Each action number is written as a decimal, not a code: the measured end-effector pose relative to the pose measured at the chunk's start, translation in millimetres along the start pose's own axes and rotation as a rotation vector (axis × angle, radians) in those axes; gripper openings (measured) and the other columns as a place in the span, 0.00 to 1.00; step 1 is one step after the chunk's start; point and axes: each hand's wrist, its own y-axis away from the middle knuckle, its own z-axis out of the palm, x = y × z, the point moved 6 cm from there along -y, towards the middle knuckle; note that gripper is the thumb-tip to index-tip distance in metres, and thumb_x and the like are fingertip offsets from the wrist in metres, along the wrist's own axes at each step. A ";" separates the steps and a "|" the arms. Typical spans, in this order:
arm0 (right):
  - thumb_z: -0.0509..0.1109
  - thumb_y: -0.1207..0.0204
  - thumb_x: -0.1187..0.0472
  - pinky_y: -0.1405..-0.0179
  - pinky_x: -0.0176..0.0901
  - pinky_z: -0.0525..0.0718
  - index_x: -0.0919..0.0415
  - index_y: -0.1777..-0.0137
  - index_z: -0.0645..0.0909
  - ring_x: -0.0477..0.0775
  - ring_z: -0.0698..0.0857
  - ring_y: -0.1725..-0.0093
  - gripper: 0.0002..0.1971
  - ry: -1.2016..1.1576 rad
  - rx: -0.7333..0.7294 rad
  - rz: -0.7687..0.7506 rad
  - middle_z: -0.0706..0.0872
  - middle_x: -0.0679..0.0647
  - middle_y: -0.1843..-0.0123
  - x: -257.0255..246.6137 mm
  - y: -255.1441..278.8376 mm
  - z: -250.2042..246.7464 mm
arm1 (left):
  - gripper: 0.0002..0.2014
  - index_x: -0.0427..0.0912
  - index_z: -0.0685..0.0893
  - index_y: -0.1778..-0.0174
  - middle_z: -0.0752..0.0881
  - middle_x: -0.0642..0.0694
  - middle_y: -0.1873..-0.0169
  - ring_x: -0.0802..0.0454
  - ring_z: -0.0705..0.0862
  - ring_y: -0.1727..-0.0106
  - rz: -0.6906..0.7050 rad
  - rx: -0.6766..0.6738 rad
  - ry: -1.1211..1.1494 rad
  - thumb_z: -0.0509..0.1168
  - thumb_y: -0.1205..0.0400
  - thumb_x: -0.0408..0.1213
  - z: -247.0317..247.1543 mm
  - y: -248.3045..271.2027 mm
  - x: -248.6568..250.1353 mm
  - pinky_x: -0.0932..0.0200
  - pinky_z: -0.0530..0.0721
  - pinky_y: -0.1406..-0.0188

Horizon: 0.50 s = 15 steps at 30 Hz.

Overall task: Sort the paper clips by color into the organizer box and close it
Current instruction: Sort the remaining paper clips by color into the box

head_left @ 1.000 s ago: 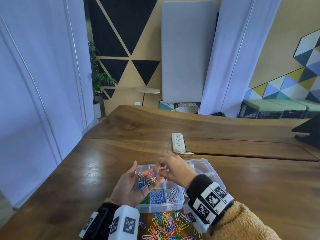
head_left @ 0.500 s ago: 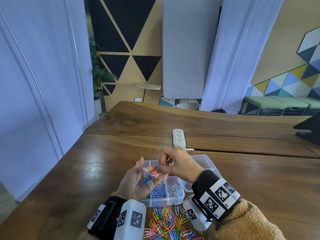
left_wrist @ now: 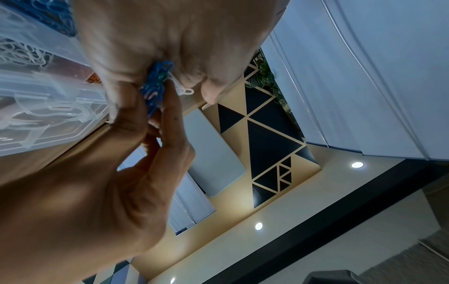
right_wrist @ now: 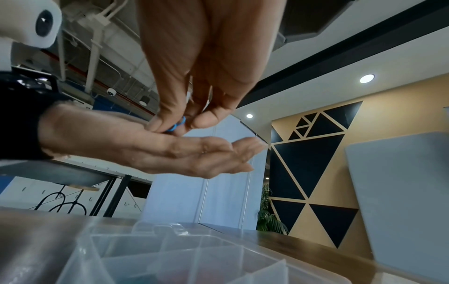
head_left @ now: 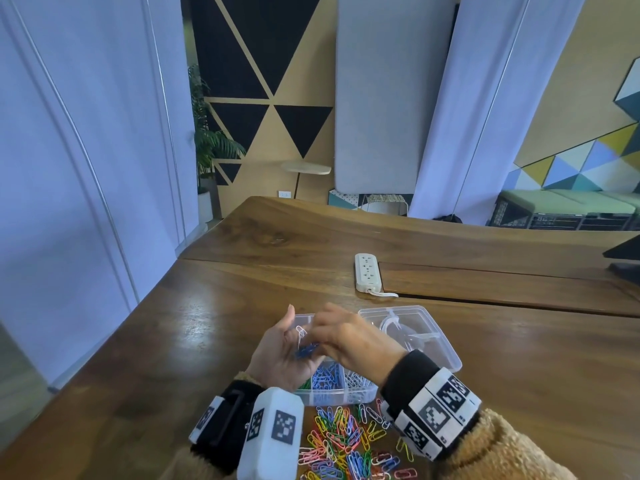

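My left hand [head_left: 278,348] lies palm up over the clear organizer box [head_left: 346,398], cradling a small bunch of blue paper clips [head_left: 306,349] and a white clip [head_left: 300,331]. My right hand [head_left: 332,332] reaches into that palm from above. In the right wrist view its thumb and fingers [right_wrist: 167,119] pinch a blue clip [right_wrist: 176,124] against the left palm [right_wrist: 145,149]. The left wrist view shows the blue bunch [left_wrist: 156,84] squeezed between both hands, a white clip [left_wrist: 185,90] beside it. The box's near compartments hold green, blue [head_left: 325,374] and white [head_left: 356,381] clips.
The box's clear lid [head_left: 440,344] lies open to the right. A loose pile of mixed coloured clips [head_left: 346,441] sits on the wooden table [head_left: 173,341] just in front of the box. A white power strip [head_left: 367,277] lies farther back.
My right hand has come down from above the box into the left palm. The pink clips seen in the palm earlier no longer show; blue and white ones do.
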 end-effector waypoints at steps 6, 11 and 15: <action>0.70 0.26 0.65 0.58 0.40 0.76 0.62 0.55 0.84 0.47 0.71 0.53 0.03 -0.004 -0.030 -0.051 0.80 0.55 0.58 -2.0 -3.2 0.1 | 0.28 0.26 0.76 0.40 0.83 0.31 0.56 0.44 0.83 0.55 0.004 -0.061 -0.057 0.46 0.12 0.51 12.2 7.6 -7.2 0.57 0.87 0.65; 0.69 0.24 0.61 0.62 0.23 0.66 0.59 0.60 0.81 0.34 0.69 0.64 0.04 -0.187 0.050 0.208 0.72 0.41 0.65 14.3 -3.2 -9.6 | 0.26 0.24 0.75 0.35 0.82 0.28 0.43 0.39 0.82 0.40 -0.001 -0.105 -0.042 0.48 0.13 0.46 13.1 8.8 -8.6 0.40 0.83 0.44; 0.64 0.20 0.62 0.65 0.29 0.71 0.55 0.60 0.76 0.38 0.75 0.65 0.07 -0.330 0.037 0.416 0.79 0.45 0.63 28.1 -0.9 -10.1 | 0.19 0.24 0.82 0.48 0.87 0.28 0.55 0.36 0.89 0.57 -0.012 -0.145 0.072 0.54 0.16 0.38 18.3 11.8 -9.9 0.34 0.83 0.51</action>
